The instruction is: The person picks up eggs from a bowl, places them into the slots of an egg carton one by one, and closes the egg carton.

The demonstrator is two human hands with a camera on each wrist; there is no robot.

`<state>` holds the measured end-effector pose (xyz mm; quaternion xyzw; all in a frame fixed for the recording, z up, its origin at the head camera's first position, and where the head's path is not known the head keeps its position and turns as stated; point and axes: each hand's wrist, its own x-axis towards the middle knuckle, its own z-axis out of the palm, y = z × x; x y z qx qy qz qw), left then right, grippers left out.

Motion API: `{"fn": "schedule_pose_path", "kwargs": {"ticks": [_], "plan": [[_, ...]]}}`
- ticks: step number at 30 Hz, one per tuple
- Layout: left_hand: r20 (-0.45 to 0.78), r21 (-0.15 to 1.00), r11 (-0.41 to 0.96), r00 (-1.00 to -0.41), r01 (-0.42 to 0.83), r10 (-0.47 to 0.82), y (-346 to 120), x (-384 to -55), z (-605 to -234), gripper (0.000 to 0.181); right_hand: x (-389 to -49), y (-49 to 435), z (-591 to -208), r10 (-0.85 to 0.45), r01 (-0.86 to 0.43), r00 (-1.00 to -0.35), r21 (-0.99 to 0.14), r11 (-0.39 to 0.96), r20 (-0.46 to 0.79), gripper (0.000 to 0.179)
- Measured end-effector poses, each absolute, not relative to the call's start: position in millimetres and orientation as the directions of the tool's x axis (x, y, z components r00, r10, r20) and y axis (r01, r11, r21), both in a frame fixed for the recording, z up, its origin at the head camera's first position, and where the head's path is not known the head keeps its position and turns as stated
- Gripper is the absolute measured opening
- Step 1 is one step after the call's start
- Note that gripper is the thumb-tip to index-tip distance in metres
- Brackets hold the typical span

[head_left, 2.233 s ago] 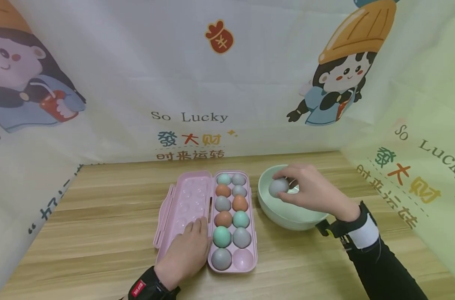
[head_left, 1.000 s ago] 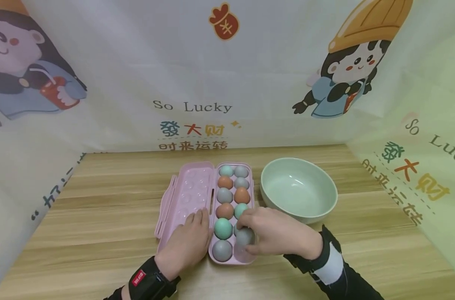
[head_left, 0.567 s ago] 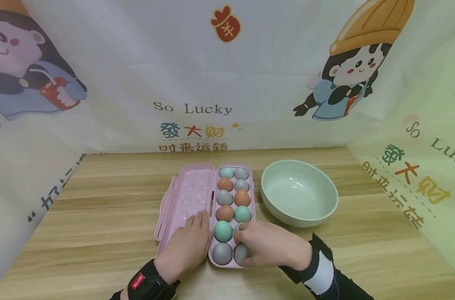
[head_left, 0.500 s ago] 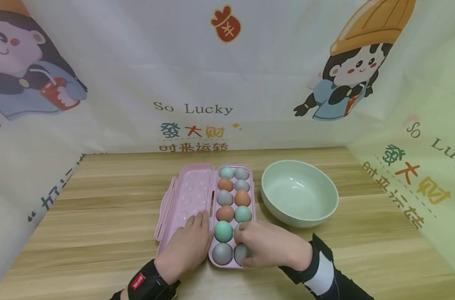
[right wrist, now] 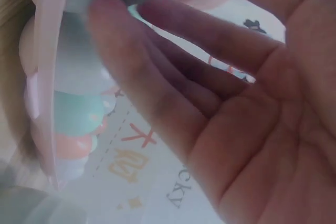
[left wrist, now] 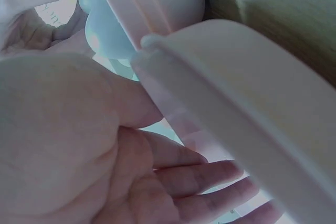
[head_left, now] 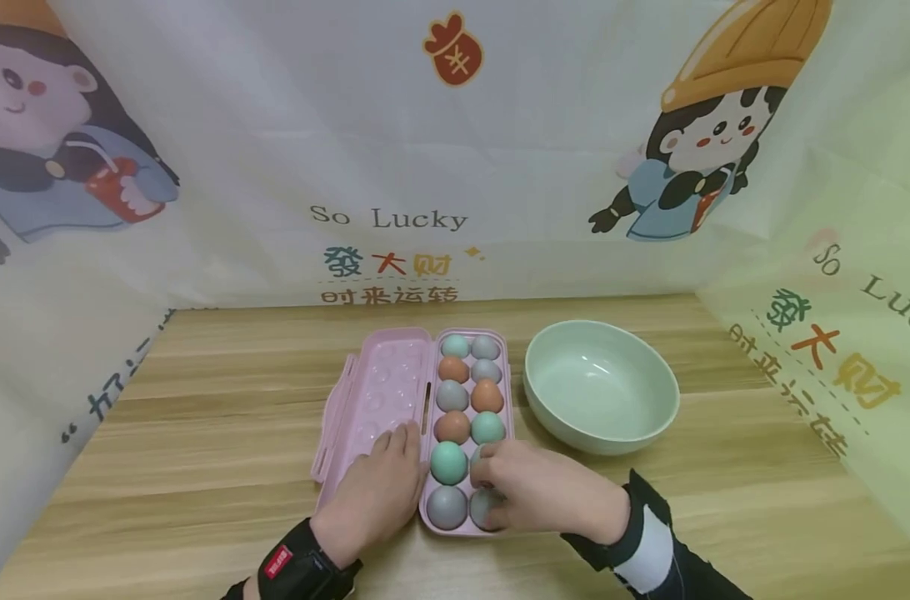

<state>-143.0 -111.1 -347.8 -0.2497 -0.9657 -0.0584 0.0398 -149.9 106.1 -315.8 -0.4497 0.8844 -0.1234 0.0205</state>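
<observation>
On the table a pink egg carton [head_left: 509, 392] lies open, its cups filled with grey, brown and green eggs. In the near right cup sits a grey egg [head_left: 482, 509], partly covered by my right hand [head_left: 537, 487]. Thumb and fingers pinch that egg from its right side; the right wrist view shows fingertips [right wrist: 107, 6] right at its shell. Another grey egg, just beyond, is mostly hidden behind the same hand. My left hand [head_left: 376, 487] rests with fairly straight fingers on the carton's dimpled lid [head_left: 383, 367], along the hinge side.
A light green bowl [head_left: 601, 387] stands to the right of the carton, with no eggs visible inside. The wooden table [head_left: 200, 433] is bordered by printed cloth [head_left: 530, 167] at the back and on both sides.
My right hand has carried the grey egg from above the bowl down and left into the carton's near right cup. Lately it has barely moved. The left hand stays on the lid.
</observation>
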Motion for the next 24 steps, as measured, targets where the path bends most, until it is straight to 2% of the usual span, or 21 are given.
{"fn": "schedule_pose_path", "kwargs": {"ticks": [6, 9, 13, 16, 18, 21, 24], "plan": [[0.033, 0.114, 0.863, -0.870, 0.493, 0.493, -112.4, -147.1, -346.7, 0.053, -141.5, 126.1, -330.7, -0.601, -0.671, -0.731, -0.499, 0.549, 0.322, 0.011], [-0.022, 0.139, 0.872, -0.879, 0.470, 0.477, -115.8, -149.5, -344.4, 0.055, -136.8, 129.5, -340.9, -0.478, -0.587, -0.803, -0.604, 0.539, 0.355, 0.008], [-0.064, 0.166, 0.863, -0.869, 0.476, 0.492, -124.7, -151.5, -338.3, 0.053, -132.6, 131.5, -348.9, -0.320, -0.445, -0.895, -0.682, 0.580, 0.312, 0.006], [0.005, 0.185, 0.836, -0.851, 0.517, 0.526, -136.9, -153.8, -334.4, 0.047, -132.4, 134.3, -350.0, -0.256, -0.365, -0.931, -0.712, 0.599, 0.262, 0.010], [0.074, 0.202, 0.826, -0.849, 0.527, 0.523, -148.1, -156.7, -332.9, 0.045, -133.9, 136.5, -349.5, -0.258, -0.330, -0.942, -0.730, 0.599, 0.214, 0.015], [0.167, 0.259, 0.839, -0.878, 0.479, 0.450, -168.4, -163.9, -332.6, 0.050, -137.3, 138.7, -348.8, -0.308, -0.280, -0.944, -0.789, 0.547, 0.121, 0.025], [0.170, 0.379, 0.841, -0.922, 0.386, 0.347, -187.5, -171.6, -332.8, 0.058, -138.3, 139.4, -349.2, -0.354, -0.189, -0.935, -0.869, 0.458, 0.016, 0.035]]}}
